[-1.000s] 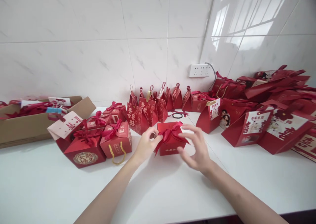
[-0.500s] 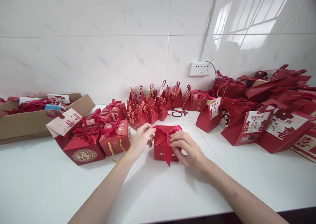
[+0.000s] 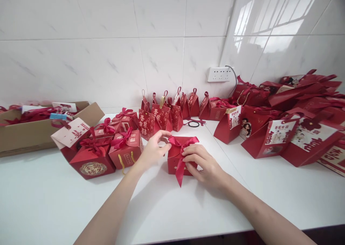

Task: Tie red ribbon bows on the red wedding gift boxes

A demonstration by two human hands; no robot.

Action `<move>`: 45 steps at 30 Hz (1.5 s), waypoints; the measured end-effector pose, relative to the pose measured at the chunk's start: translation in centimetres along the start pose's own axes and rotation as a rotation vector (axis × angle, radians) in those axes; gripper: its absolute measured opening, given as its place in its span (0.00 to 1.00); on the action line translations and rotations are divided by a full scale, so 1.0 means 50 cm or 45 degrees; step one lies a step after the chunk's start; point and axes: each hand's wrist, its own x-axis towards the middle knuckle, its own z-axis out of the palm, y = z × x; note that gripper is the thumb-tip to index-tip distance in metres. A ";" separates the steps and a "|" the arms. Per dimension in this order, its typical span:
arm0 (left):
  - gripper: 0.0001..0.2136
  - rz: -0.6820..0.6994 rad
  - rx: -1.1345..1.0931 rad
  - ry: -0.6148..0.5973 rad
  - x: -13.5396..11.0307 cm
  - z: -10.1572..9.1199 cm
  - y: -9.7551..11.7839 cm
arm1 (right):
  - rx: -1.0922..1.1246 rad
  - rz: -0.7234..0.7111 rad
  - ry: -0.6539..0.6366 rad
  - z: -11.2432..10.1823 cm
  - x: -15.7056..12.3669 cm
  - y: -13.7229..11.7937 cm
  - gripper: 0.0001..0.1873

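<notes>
One red gift box (image 3: 173, 161) stands on the white tabletop (image 3: 167, 209), between two hands. One ribbon bow (image 3: 181, 144) crosses its top. The left hand (image 3: 154, 149) is released, thumb and forefinger parted beside the bow. The right hand (image 3: 206, 166) touches the ribbon's front tail; its grip cannot be determined. Four bow-tied boxes (image 3: 118, 153) stand left.

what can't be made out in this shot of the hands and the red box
All in the head view:
Lower right front of the red box: hidden behind the right hand.
Lettering on its front: partly covered by the ribbon and that hand.
Inside of the red box: hidden by its top flaps.
Whether the left hand touches the ribbon: too small to tell.
Left end of the cardboard box: cut off by the left edge.
</notes>
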 end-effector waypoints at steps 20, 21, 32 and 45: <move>0.08 -0.008 -0.003 -0.011 -0.001 -0.011 0.013 | 0.034 0.003 0.011 0.004 -0.002 0.003 0.10; 0.08 -0.019 -0.027 -0.054 -0.002 -0.014 0.015 | 0.032 0.004 0.012 0.005 -0.002 0.003 0.10; 0.12 -0.331 -0.721 -0.211 -0.006 -0.009 0.019 | 0.079 -0.010 -0.005 0.006 -0.003 -0.008 0.11; 0.10 -0.245 -0.101 -0.047 -0.009 -0.024 0.039 | 0.123 -0.011 -0.016 0.009 -0.003 -0.010 0.11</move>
